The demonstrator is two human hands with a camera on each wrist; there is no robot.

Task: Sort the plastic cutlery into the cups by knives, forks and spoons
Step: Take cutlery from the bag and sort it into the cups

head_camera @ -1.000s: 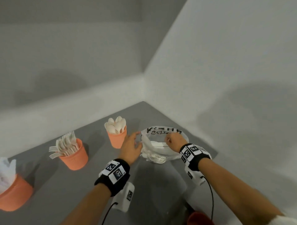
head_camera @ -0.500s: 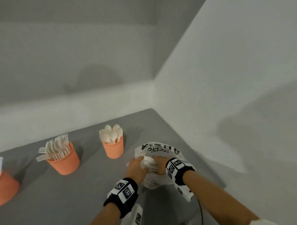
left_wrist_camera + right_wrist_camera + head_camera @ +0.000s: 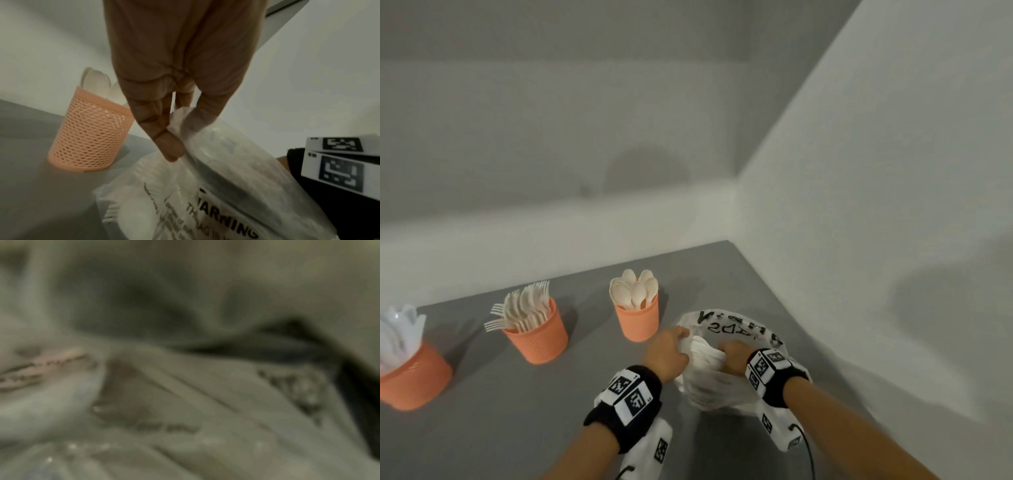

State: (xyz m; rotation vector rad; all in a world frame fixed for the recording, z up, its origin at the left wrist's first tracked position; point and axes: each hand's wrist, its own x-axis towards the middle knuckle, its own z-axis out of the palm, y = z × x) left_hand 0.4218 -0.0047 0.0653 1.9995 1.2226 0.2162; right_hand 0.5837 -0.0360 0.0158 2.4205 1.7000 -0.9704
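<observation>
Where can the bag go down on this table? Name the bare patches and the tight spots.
Bare: the grey table in front of the fork cup and the leftmost cup. Also the strip behind the cups. Crowded: the right corner, where both hands hold the plastic bag beside the spoon cup.

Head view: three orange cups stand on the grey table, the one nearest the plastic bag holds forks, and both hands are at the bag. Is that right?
Not quite. In the head view the orange cup nearest the plastic bag holds spoons; the forks are in the middle cup. The rest stands: three orange cups on the grey table, left hand and right hand both at the bag.
</observation>
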